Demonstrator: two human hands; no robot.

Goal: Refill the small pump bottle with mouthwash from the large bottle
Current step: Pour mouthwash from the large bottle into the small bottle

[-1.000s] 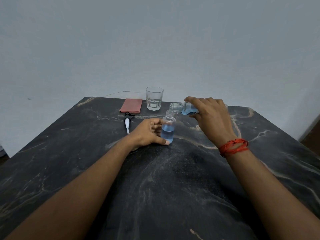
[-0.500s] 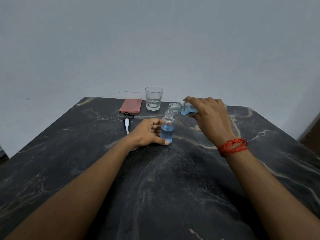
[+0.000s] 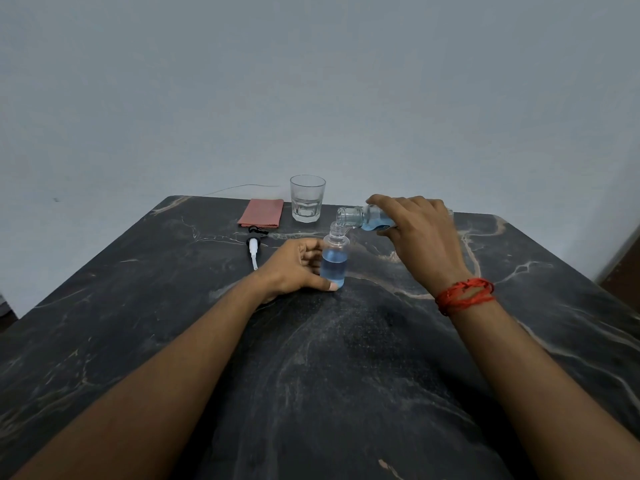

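Large bottle [image 3: 360,218] hangs in the air nearly on its side. Its long axis is abt level, running R-to-L, w/ the open mouth pointing L & dipped a little, right above the neck of the small pump bottle [image 3: 334,261]. Whether mouth rim & neck touch, can't tell. Blue liquid pools along the low side of the large bottle; most of its body is hidden under fingers.

Small pump bottle stands upright on the table [image 3: 346,375], long axis vertical, open neck up, no pump fitted. Blue fills most of its body, clear above that.

Right grip [image 3: 422,237] comes over from the R of the small pump bottle, palm down, fingers & thumb clamped round the large bottle, wrist lifted off the table. A red thread band [image 3: 464,296] circles that wrist.

Left grip [image 3: 294,268] rests on the table just L of the small pump bottle, fingers curled round its far side, thumb tip pressed low on its near side. Forearm runs low over the table.

Pump head [image 3: 254,244] lies flat further L of the small pump bottle, black top away, white tube pointing nearer. Behind & L of the small pump bottle sits a folded red cloth [image 3: 261,213]; behind it, slightly L, a clear glass tumbler [image 3: 307,199], upright.
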